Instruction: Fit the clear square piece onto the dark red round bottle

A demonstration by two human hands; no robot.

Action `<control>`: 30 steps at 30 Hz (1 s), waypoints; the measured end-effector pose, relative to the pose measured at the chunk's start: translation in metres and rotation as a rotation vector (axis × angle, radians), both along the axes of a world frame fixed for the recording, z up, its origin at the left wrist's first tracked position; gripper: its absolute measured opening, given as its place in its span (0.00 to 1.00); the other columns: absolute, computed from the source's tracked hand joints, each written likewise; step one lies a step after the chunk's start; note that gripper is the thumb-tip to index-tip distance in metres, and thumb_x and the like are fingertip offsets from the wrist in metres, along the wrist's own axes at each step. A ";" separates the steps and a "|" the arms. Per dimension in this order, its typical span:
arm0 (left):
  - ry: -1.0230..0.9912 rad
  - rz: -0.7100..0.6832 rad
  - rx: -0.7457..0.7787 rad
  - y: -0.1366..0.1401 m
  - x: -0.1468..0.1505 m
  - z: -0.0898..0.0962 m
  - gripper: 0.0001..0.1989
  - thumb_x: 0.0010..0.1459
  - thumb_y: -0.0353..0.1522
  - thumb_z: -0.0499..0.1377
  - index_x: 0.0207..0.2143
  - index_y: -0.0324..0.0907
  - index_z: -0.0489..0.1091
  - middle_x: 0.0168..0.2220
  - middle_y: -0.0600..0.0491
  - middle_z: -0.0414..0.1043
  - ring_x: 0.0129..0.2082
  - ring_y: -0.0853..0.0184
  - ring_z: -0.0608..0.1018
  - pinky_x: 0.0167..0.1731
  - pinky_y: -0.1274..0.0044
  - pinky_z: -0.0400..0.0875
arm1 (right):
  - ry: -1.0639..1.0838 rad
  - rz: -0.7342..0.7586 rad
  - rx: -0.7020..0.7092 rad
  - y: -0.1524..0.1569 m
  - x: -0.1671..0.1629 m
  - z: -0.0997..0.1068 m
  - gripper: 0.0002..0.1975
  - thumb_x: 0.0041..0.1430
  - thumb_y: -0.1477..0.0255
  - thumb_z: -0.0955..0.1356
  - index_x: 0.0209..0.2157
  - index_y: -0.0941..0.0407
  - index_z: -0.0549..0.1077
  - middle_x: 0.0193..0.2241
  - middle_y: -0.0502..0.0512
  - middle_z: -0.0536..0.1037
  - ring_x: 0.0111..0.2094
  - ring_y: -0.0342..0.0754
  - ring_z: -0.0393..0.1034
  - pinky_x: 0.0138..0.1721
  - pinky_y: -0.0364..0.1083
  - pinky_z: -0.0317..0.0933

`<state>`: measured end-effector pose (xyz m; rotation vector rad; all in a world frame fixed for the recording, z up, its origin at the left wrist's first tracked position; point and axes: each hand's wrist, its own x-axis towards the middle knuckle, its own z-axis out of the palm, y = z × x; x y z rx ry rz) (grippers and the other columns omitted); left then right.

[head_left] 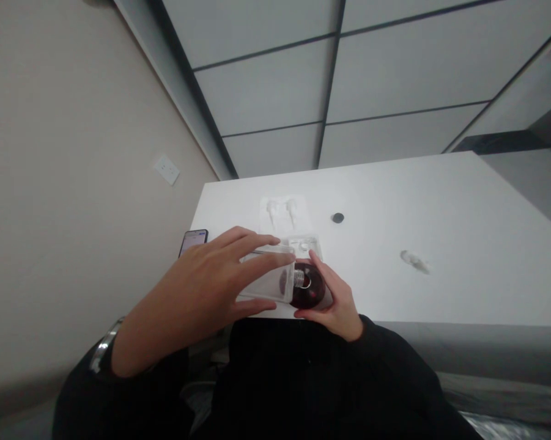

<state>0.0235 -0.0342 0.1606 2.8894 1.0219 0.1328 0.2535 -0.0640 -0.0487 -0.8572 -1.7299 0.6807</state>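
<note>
My left hand (206, 275) is wrapped round a clear, squarish bottle (266, 284) from above, its fingers reaching over the top side. This bottle lies tipped to the right, and its threaded neck (298, 278) meets or overlaps the mouth of a dark reddish-brown bottle (312, 296). Whether the two rims touch, I cannot tell. Around the brown bottle's right side curls my right hand (339, 302), thumb and fingers gripping it near the table's front edge. Any liquid passing between them is not visible.
Two white pump heads (282, 211) lie behind the bottles, with a small clear-and-white tray (306, 244) closer in. A dark round cap (337, 217) and a translucent pump or nozzle (415, 261) sit rightward on the white table (371, 287). At left is a phone (194, 238).
</note>
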 end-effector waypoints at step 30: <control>0.021 0.006 0.015 -0.003 0.002 0.004 0.25 0.66 0.36 0.69 0.62 0.47 0.69 0.62 0.45 0.77 0.60 0.52 0.79 0.53 0.62 0.81 | -0.003 -0.002 -0.030 -0.001 0.000 -0.001 0.61 0.53 0.55 0.82 0.78 0.48 0.49 0.60 0.63 0.81 0.60 0.65 0.78 0.62 0.63 0.73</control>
